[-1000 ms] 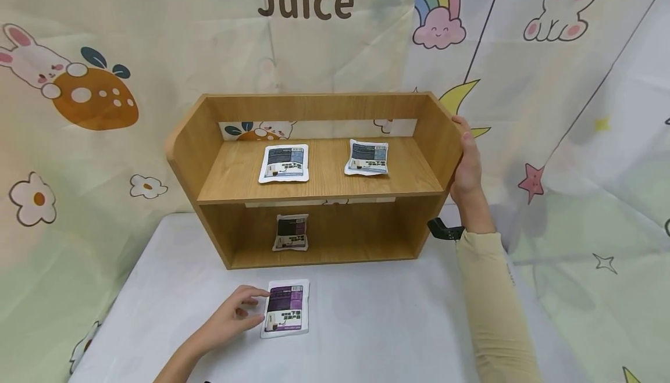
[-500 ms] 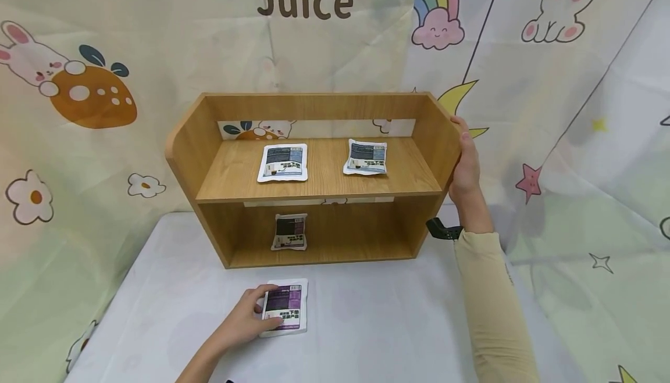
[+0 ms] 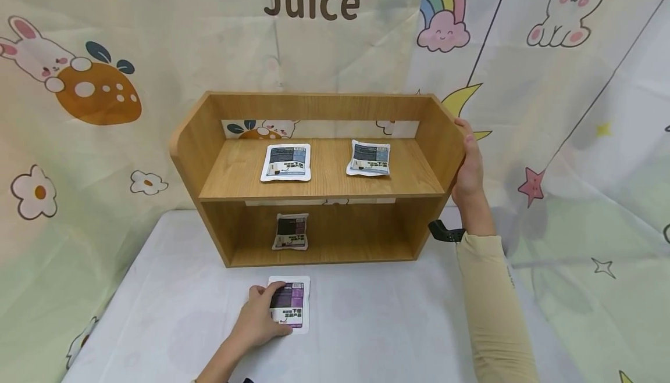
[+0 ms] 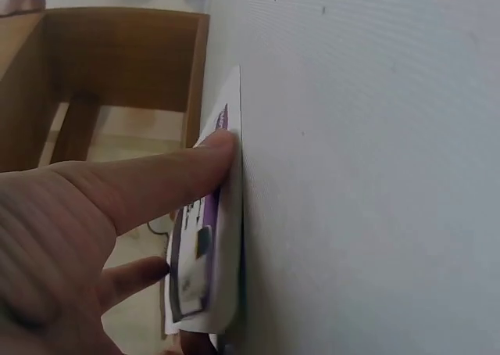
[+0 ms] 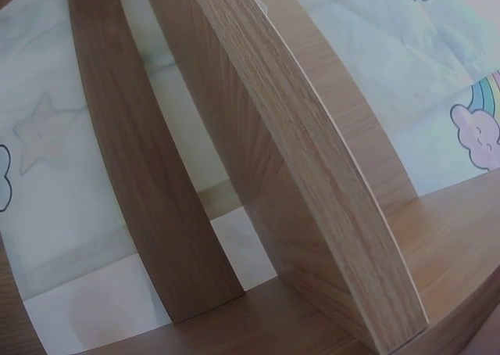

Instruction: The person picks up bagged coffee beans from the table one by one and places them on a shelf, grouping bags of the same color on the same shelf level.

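Observation:
On the white table a flat white packet with a purple label (image 3: 297,313) lies in front of the wooden shelf (image 3: 335,192). My left hand (image 3: 257,320) spans its left side, index finger at the far edge and thumb at the near edge, gripping it. Up close in the left wrist view, the thumb presses along the packet (image 4: 205,253), and the other fingers come round its far end, partly hidden. My right hand (image 3: 468,168) holds the shelf's right side panel from outside; its fingers are partly hidden behind the panel. The right wrist view shows only shelf boards (image 5: 312,167) and the backdrop.
Two blue-labelled packets lie on the upper board, one at left (image 3: 286,163) and one at right (image 3: 369,158). Below, a dark purple packet (image 3: 291,232) leans in the left part of the lower compartment. A printed cloth backdrop (image 3: 335,52) hangs behind the shelf.
My left hand has moved right onto the purple-labelled packet, from beside its left edge to a grip across it. The right hand stays on the shelf's side panel.

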Motion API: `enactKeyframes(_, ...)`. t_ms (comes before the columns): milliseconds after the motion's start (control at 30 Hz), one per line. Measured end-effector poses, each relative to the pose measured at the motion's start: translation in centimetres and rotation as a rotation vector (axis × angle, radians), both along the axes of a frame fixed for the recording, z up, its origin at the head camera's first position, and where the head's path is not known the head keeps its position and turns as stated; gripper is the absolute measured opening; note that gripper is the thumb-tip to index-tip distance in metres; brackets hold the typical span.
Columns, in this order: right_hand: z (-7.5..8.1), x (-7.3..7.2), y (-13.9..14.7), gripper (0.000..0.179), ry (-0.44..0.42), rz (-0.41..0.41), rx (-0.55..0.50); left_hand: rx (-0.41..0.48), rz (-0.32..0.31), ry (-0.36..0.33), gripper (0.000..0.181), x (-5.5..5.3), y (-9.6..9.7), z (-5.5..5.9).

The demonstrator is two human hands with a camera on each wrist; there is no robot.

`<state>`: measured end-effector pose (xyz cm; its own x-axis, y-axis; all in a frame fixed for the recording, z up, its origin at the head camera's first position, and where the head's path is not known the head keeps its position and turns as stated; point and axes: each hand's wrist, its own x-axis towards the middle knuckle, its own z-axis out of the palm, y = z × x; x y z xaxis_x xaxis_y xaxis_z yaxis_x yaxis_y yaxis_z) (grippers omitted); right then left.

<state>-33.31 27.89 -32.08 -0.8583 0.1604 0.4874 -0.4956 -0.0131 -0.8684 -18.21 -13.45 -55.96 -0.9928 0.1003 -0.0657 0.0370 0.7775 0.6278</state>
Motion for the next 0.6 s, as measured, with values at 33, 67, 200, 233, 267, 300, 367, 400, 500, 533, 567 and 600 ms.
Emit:
enactKeyframes(33, -0.03, 0.0, 0.02, 0.046, -0.002, -0.001, 0.0, 0.008, -0.002, -0.005, 0.099, 0.02, 0.07, -0.02)
enactKeyframes(67, -0.05, 0.01, 0.01, 0.046, -0.004, -0.001, -0.001, 0.02, -0.01, -0.007, 0.098, 0.03, 0.13, -0.07)
enactKeyframes(200, -0.03, -0.13, -0.09, 0.046, 0.006, 0.011, -0.006, 0.082, -0.062, 0.0, 0.092, 0.01, 0.15, -0.39)
enactKeyframes(233, 0.0, -0.17, -0.12, 0.046, 0.009, 0.014, -0.007, 0.098, -0.076, 0.002, 0.09, -0.02, 0.12, -0.47)
enactKeyframes(267, 0.01, -0.2, -0.14, 0.047, 0.011, 0.017, -0.008, 0.115, -0.088, -0.001, 0.089, -0.07, 0.1, -0.52)
enactKeyframes(300, 0.02, -0.21, -0.14, 0.046, 0.01, 0.017, -0.009, 0.126, -0.098, -0.006, 0.089, -0.12, 0.05, -0.53)
enactKeyframes(367, -0.01, -0.17, -0.1, 0.046, 0.005, 0.013, -0.008, 0.151, -0.109, -0.021, 0.084, -0.26, -0.04, -0.53)
enactKeyframes(400, -0.02, -0.13, -0.08, 0.046, 0.002, 0.009, -0.007, 0.158, -0.109, -0.026, 0.081, -0.32, -0.07, -0.48)
enactKeyframes(500, -0.04, 0.02, 0.02, 0.046, -0.002, -0.004, -0.01, 0.176, -0.103, -0.026, 0.073, -0.54, -0.09, -0.39)
enactKeyframes(533, -0.05, 0.07, 0.04, 0.046, -0.002, -0.006, -0.009, 0.183, -0.104, -0.023, 0.071, -0.59, -0.05, -0.37)
enactKeyframes(567, -0.05, 0.11, 0.05, 0.047, -0.002, -0.008, -0.008, 0.189, -0.106, -0.02, 0.07, -0.65, -0.01, -0.39)
enactKeyframes(600, -0.03, 0.15, 0.07, 0.047, -0.003, -0.007, -0.005, 0.191, -0.114, -0.017, 0.07, -0.7, 0.0, -0.41)
